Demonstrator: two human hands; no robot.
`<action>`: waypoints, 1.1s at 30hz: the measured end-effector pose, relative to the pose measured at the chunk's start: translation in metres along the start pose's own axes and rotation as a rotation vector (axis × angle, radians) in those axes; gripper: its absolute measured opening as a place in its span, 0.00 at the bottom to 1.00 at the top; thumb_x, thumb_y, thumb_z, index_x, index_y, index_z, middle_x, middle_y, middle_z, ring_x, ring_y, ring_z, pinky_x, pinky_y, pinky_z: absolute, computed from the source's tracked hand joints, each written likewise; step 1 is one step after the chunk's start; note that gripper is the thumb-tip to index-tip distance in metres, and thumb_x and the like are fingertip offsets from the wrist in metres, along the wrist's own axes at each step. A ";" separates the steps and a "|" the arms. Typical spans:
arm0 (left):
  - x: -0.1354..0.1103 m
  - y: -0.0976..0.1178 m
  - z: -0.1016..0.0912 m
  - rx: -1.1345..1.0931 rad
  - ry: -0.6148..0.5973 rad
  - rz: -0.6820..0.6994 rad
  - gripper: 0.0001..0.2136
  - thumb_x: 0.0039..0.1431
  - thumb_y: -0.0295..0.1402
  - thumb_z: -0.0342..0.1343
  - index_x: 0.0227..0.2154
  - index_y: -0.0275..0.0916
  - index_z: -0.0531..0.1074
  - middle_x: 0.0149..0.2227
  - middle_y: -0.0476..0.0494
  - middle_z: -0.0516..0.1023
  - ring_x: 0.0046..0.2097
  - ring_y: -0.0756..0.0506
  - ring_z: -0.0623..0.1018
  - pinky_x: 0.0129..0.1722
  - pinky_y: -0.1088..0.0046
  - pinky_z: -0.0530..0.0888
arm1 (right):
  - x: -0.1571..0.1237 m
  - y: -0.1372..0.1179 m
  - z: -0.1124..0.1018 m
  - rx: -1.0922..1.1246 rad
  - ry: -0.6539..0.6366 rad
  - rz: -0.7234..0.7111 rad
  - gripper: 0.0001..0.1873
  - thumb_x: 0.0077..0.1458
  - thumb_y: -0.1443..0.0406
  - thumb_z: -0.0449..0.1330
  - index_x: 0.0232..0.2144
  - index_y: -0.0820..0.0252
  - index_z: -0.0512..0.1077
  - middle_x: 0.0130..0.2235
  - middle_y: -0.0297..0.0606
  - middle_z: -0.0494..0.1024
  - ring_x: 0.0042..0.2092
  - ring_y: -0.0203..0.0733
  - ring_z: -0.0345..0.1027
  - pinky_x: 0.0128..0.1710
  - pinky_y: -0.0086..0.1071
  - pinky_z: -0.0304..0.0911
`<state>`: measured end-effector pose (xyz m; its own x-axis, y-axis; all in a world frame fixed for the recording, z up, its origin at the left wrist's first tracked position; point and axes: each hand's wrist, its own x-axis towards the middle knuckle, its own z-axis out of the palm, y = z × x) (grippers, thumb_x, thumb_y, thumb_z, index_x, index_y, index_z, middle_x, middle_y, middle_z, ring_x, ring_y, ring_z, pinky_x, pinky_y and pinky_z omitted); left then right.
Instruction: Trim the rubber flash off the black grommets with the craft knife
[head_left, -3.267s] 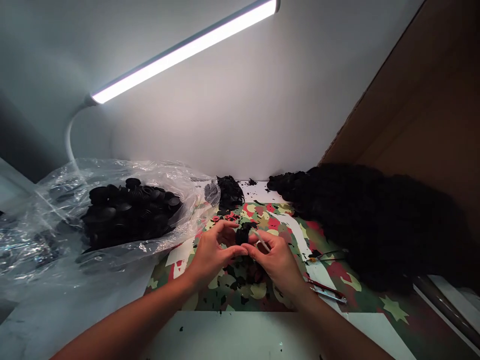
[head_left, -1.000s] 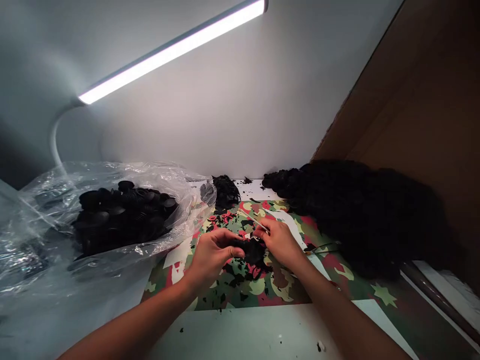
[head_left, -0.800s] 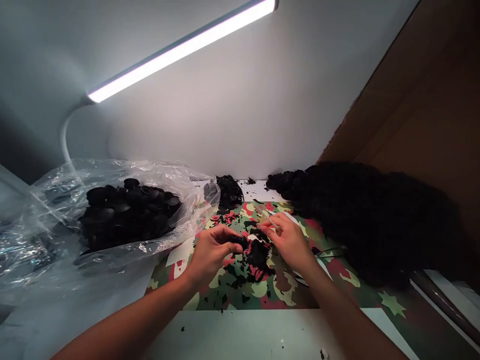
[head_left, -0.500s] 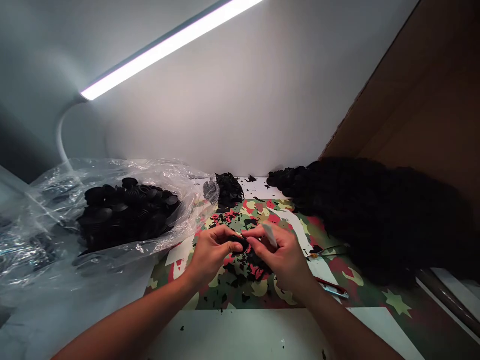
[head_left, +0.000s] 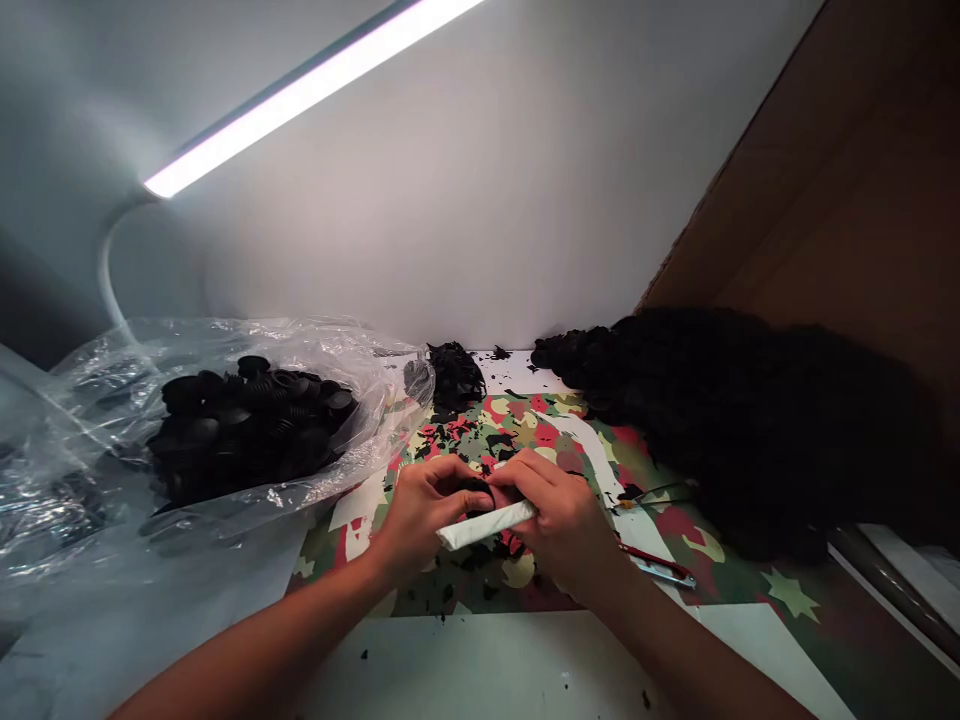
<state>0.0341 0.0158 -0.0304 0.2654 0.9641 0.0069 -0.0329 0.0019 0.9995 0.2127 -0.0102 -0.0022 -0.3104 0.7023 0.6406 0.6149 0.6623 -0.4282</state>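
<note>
Mostly hidden, a black piece [head_left: 481, 489] is sitting between the hands: the left hand [head_left: 424, 508] is pinching it; at three o'clock, the right hand [head_left: 564, 512] is gripping a white stick [head_left: 487, 525]. At ten, a clear bag [head_left: 375, 440] is holding black ribbed parts [head_left: 251, 430]; at two, a dark heap [head_left: 735, 430] is blurring into shadow.

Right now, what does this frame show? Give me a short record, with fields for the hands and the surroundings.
Left hand: pinches a black piece between thumb and fingers
Right hand: holds a white stick; whether it also touches the black piece is unclear
Surface: patterned sheet, strewn with black scraps
Left side: transparent bag with black parts, some ribbed
Right side: large dark pile; red tool beside the right forearm
Light: lamp, on
</note>
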 end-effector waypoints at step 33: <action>0.004 0.005 -0.001 -0.340 -0.010 0.028 0.17 0.41 0.41 0.77 0.30 0.37 0.81 0.28 0.45 0.78 0.31 0.48 0.74 0.32 0.76 0.71 | 0.004 0.001 0.002 0.312 0.162 0.071 0.09 0.58 0.73 0.62 0.35 0.56 0.79 0.35 0.37 0.78 0.34 0.37 0.74 0.32 0.29 0.70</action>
<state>0.0341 0.0201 -0.0256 0.2691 0.9624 0.0357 -0.3588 0.0658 0.9311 0.2108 -0.0064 -0.0012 -0.1406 0.7153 0.6845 0.3724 0.6788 -0.6329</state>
